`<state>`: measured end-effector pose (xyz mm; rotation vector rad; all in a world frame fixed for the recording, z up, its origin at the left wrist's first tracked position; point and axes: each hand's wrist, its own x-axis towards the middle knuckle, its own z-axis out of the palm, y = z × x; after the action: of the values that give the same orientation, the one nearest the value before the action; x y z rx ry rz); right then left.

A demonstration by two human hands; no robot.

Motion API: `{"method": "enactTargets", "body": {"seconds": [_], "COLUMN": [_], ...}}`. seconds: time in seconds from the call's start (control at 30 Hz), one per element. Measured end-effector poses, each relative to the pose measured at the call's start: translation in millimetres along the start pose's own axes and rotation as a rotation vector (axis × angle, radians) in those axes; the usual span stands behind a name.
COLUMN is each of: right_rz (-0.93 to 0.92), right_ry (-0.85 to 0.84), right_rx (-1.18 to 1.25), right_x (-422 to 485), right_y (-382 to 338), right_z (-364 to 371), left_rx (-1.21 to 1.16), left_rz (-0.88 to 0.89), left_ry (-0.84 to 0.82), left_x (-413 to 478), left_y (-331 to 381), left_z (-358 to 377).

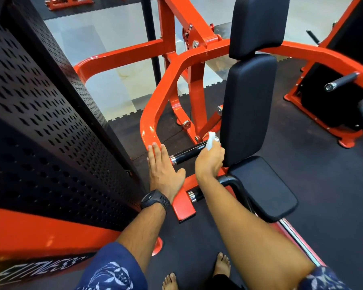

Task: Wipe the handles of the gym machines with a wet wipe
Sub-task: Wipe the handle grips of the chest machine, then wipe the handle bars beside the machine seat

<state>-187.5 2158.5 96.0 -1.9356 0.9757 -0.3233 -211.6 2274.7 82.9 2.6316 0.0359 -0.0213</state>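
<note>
White wipe (210, 139) bunched in right hand (211, 159) on glossy black handle (187, 153); left hand (164, 170) flat on orange frame (148, 128).

Black seat (264, 185), backrest (247, 105), perforated black panel (40, 122)

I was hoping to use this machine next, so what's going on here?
A person is cleaning the orange seated machine. Their right hand grips a white wet wipe and holds it against the far end of the black handle, next to the back pad. The left hand rests flat, fingers straight, on the orange frame arm. A second, lower handle is partly hidden under the right forearm.
</note>
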Motion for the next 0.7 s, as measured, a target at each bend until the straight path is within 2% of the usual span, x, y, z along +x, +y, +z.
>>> {"method": "enactTargets", "body": {"seconds": [0.1,0.2,0.23,0.33,0.47,0.53,0.6,0.7], "right_rz": [0.136,0.258,0.263,0.230,0.235,0.205,0.099,-0.077], "right_ry": [0.052,0.003,-0.063,-0.309,-0.429,-0.452,-0.463,-0.409], "right_rx": [0.060,0.084,0.065,0.088,0.246,0.294,0.327,0.273], "right_x": [11.4,7.5,-1.0,-27.3,-32.9,-33.2,-38.4,-49.3], "right_y": [-3.6,3.4,6.1,16.3,23.8,21.3,12.3,-6.0], "right_z": [5.1,12.4,16.3,34.2,28.9,17.7,2.5,-25.7], "left_rx": [-0.021,-0.077,-0.095,-0.177,-0.283,-0.316,-0.381,-0.621], "left_rz": [0.012,0.015,0.019,0.023,0.037,0.046,0.066,0.080], "left_ry": [-0.005,-0.011,-0.017,-0.039,-0.056,-0.044,-0.010,0.052], "left_x": [-1.3,-2.0,-2.2,-1.0,-0.9,-3.0,-10.2,-24.4], "left_y": [-0.9,-1.8,-2.6,-6.8,-14.8,-14.8,-8.5,11.9], "left_z": [-1.2,-3.1,-4.3,-10.0,-18.7,-24.3,-31.4,-44.8]}}
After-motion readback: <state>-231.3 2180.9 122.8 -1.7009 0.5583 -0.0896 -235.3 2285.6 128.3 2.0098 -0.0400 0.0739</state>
